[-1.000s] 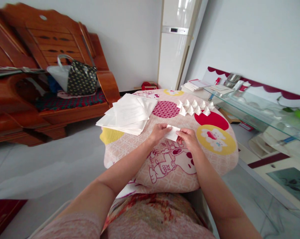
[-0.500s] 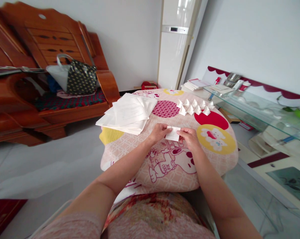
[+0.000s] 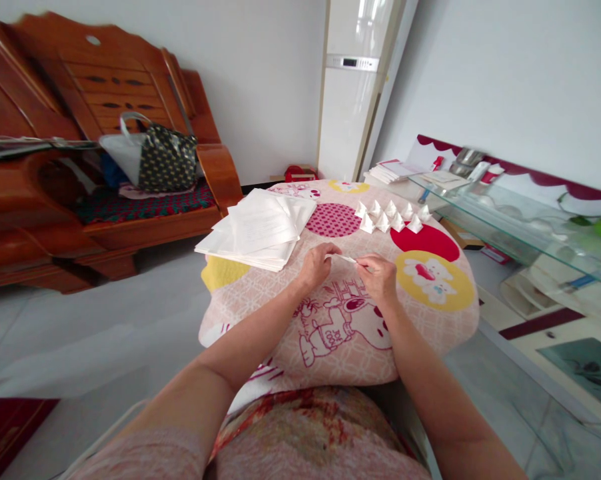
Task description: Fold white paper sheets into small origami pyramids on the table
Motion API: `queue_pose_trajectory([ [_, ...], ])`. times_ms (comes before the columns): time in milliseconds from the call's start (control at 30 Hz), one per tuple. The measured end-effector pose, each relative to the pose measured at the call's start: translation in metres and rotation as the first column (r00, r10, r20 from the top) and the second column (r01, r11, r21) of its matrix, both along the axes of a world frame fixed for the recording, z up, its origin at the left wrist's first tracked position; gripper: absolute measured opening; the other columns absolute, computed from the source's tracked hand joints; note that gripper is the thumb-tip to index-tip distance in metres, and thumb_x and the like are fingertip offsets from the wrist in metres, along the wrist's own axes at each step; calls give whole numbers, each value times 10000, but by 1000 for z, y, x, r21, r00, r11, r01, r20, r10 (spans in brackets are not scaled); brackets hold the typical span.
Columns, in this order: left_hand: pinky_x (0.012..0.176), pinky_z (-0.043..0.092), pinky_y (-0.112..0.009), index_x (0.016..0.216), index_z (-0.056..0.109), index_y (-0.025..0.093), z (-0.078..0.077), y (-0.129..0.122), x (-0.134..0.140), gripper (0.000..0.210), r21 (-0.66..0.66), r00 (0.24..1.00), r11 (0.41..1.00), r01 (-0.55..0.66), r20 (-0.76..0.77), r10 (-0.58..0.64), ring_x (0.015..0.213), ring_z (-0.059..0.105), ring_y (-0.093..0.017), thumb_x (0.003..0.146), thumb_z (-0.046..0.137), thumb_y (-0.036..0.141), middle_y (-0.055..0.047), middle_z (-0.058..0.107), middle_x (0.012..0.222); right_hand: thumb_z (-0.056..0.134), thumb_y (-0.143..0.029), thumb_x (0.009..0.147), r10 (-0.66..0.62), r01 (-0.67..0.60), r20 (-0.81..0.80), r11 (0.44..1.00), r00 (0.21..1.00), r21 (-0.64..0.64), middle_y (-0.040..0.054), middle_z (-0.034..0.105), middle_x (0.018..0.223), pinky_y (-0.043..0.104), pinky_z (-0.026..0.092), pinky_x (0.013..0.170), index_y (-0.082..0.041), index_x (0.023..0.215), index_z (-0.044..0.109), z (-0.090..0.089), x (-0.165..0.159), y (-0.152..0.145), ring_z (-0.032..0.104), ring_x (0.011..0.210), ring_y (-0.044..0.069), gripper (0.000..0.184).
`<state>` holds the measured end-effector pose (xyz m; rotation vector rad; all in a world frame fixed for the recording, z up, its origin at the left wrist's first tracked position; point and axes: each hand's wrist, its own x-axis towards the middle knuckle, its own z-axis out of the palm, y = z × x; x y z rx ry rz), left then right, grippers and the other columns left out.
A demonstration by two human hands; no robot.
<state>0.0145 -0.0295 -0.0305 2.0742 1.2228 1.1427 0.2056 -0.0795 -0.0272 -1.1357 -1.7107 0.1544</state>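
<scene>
Between my two hands is a small folded piece of white paper [image 3: 344, 258], seen nearly edge-on above the table. My left hand [image 3: 319, 265] pinches its left end, and my right hand [image 3: 379, 275] grips the right end between thumb and fingers. Beyond my right hand, several folded white paper shapes [image 3: 381, 221] with pointed tops stand in two rows. A stack of white paper sheets [image 3: 260, 230] lies to the left of my left hand, with a few loose sheets askew on top.
A patterned cloth [image 3: 275, 313] covers the table. At the right stands a glass-topped cabinet [image 3: 520, 230] with cups and a booklet pile [image 3: 388, 171] at its near end. A wooden bench [image 3: 145, 233] at the left holds a dotted bag [image 3: 168, 159]. A tall white air conditioner [image 3: 348, 120] stands behind.
The folded paper has turned from showing its flat face to nearly edge-on. Both hands have rotated slightly with it and still grip its ends.
</scene>
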Motion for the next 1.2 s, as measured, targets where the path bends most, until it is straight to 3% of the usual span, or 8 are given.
queue_pose_trajectory([
  [133, 849, 548, -266, 975, 774, 158, 2, 1, -4, 450, 33, 999, 999, -10, -37, 12, 865, 689, -158, 724, 463, -49, -51, 781, 977, 590, -121, 863, 74, -68, 237, 997, 969, -30, 86, 726, 818, 307, 506, 759, -199, 707, 733, -3, -2, -2, 663, 802, 204, 225],
  [300, 800, 525, -250, 871, 794, 162, 7, -3, -6, 300, -34, 977, 988, 154, -144, -157, 769, 651, -147, 766, 544, 34, -41, 766, 884, 628, -54, 852, 237, -145, 434, 962, 869, -233, 74, 710, 822, 294, 469, 734, -200, 691, 739, -3, -5, -7, 635, 790, 195, 244],
  [400, 785, 515, -240, 820, 792, 168, 5, -4, -6, 257, -109, 943, 964, 243, -205, -261, 728, 632, -139, 735, 589, 36, -20, 748, 815, 674, -40, 830, 308, -179, 425, 932, 851, -316, 59, 706, 812, 294, 462, 734, -195, 680, 739, -3, -4, -8, 631, 777, 189, 225],
  [567, 779, 506, -238, 822, 799, 164, 0, -2, -11, 257, -153, 927, 948, 279, -217, -307, 732, 636, -142, 720, 607, 28, -22, 747, 811, 770, -63, 771, 325, -190, 302, 896, 896, -400, 55, 720, 884, 302, 490, 769, -192, 781, 780, -1, 2, -6, 658, 826, 199, 130],
  [833, 726, 494, -216, 908, 810, 138, 4, 2, -22, 298, -227, 873, 889, 398, -205, -443, 756, 655, -143, 695, 615, 66, -41, 754, 874, 695, -68, 828, 360, -237, 259, 882, 896, -407, 62, 719, 859, 314, 488, 796, -179, 783, 787, -1, 4, -4, 660, 820, 196, 151],
  [1200, 742, 460, -246, 737, 770, 180, 5, -2, -10, 121, -79, 882, 946, 314, -345, -321, 775, 624, -167, 763, 665, 126, -41, 715, 782, 620, -100, 820, 244, -113, 351, 929, 904, -353, 50, 633, 700, 295, 388, 658, -184, 599, 695, -4, 8, -1, 569, 678, 172, 248],
])
